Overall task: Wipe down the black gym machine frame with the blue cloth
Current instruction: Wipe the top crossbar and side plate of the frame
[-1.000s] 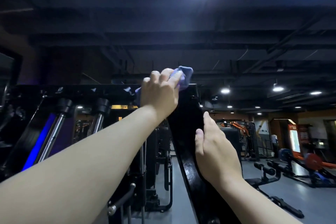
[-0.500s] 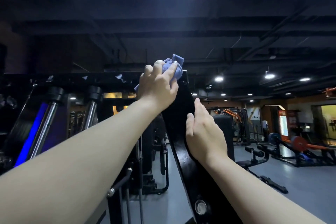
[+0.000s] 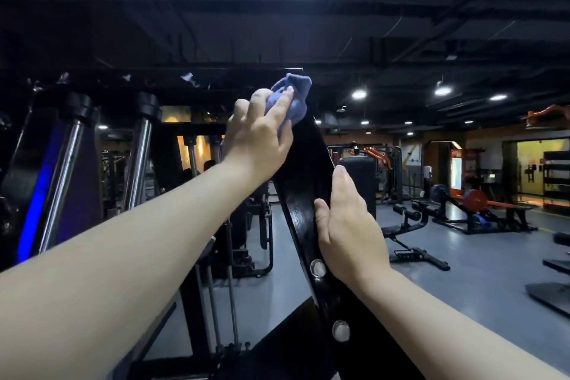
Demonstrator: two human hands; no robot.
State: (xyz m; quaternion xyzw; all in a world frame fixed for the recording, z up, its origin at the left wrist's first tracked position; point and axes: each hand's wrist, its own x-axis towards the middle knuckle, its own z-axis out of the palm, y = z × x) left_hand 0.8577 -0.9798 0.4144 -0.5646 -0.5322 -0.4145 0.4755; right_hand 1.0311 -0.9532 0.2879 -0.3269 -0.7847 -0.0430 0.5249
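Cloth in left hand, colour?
Plain light blue, slightly purplish; the cloth shows best in the head view.

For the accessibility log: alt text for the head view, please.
A left hand presses a bunched blue cloth against the top of a slanted black gym machine frame, while the right hand rests on its edge lower down.

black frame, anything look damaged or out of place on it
Nothing stands out. The black frame looks intact, both bolts seated. The left hand holds the blue cloth at its top; the right hand rests on its edge. Pale flecks on the crossbar may be glare.
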